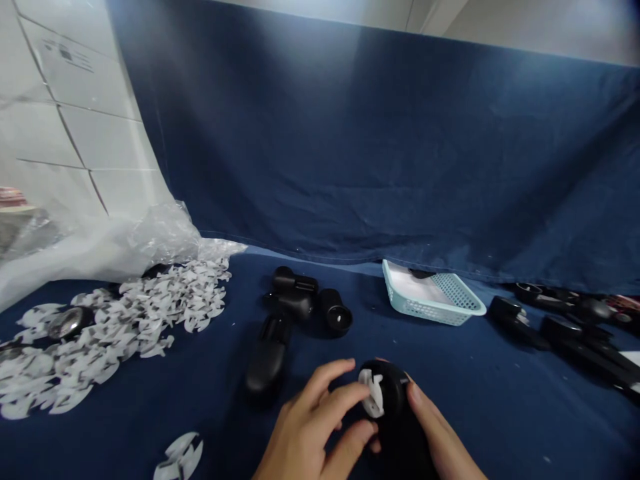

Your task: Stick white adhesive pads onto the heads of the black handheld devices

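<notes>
A black massage gun (395, 393) stands in front of me, with its round head tilted up and its handle running down out of the frame. My right hand (433, 427) grips it from the right side. My left hand (310, 427) is at its head, with the fingertips on a white piece of film (373, 393) stuck to the round face. Part of the handle is hidden by my hands and the lower frame edge.
Several more black massage guns (285, 320) lie on the navy cloth tabletop (475, 413), and others (565, 333) lie to the right. A pale blue plastic basket (433, 297) stands behind. Many white film scraps (150, 320) lie at left, below crumpled clear plastic (165, 237). A navy cloth (350, 133) hangs behind.
</notes>
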The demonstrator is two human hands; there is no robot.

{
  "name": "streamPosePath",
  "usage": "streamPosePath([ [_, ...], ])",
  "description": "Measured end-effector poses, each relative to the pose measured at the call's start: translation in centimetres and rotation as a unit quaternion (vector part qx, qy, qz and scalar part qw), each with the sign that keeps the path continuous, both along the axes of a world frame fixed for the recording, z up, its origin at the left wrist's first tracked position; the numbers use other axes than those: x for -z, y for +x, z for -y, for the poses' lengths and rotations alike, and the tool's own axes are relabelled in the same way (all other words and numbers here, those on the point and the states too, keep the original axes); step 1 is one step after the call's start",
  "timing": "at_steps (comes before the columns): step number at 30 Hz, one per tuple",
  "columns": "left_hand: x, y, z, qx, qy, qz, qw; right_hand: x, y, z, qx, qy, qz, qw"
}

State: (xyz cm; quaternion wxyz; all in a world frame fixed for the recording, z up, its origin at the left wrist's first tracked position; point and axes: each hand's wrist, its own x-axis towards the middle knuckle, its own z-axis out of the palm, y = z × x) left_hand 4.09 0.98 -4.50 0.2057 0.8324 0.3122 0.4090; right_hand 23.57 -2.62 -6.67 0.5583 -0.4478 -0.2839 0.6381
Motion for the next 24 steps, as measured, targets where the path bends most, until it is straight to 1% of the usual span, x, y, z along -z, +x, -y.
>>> streamPosePath([
  [2,-0.3,0.1,0.0,-0.012,0.031,0.024,0.999,-0.1,0.0,0.2,-0.002,0.001,0.009,1.000],
  [6,-0.7,0.3,0.1,-0.002,0.071,0.057,0.996,-0.2,-0.8,0.5,-0.015,0.010,0.012,1.000],
  [10,-0.6,0.1,0.2,-0.015,0.101,0.033,0.994,-0.2,-1.1,0.5,-0.028,0.004,0.006,1.000],
  [13,-0.6,-0.1,0.3,-0.013,0.107,0.009,0.994,-0.2,-1.1,0.6,-0.028,-0.008,0.017,0.999],
  [16,-0.5,-0.1,0.3,-0.007,0.091,0.000,0.996,-0.2,-1.0,0.9,-0.018,-0.014,0.050,0.999],
  [19,-0.2,0.2,0.5,-0.014,0.056,0.010,0.998,-0.2,-0.6,1.3,-0.007,-0.001,0.117,0.993],
  [21,0.0,0.4,0.6,-0.017,0.026,0.019,0.999,0.1,-0.3,1.4,-0.019,0.034,0.161,0.986],
  [24,-0.1,0.6,0.8,-0.016,-0.024,0.050,0.998,0.7,0.1,1.6,-0.050,0.109,0.221,0.968],
])
